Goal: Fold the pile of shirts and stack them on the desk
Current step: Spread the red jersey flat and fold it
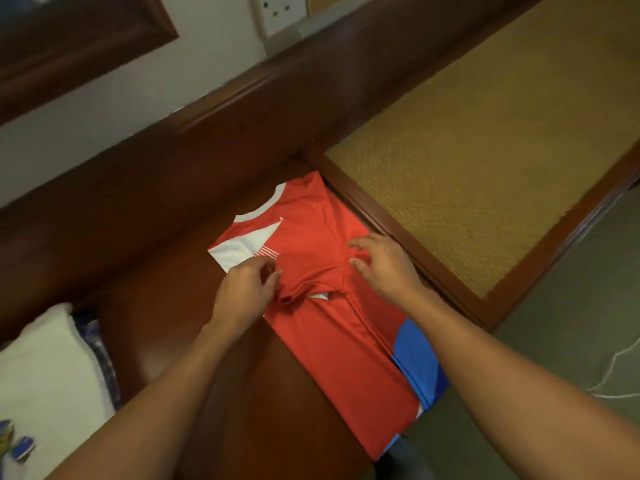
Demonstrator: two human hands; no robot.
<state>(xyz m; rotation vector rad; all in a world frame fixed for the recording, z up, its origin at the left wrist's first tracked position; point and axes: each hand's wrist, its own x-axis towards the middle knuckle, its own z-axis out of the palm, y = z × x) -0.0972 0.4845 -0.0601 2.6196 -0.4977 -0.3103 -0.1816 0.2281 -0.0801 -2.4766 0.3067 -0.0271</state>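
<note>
Head view, taken left to right: white cloth is seen at far left. A bunched fold of the red shirt is pinched between the thumb and curled fingers of the left hand. The shirt is spread on the dark wooden desk, and its lower part appears to overhang the edge. The right hand is held spread, fingers lightly bent, on or just over the cloth; no grip is seen. The fabric is judged light, limp and slippery, best taken at a seam or folded edge. A woven panel and a white cable on the floor are seen further right.
</note>
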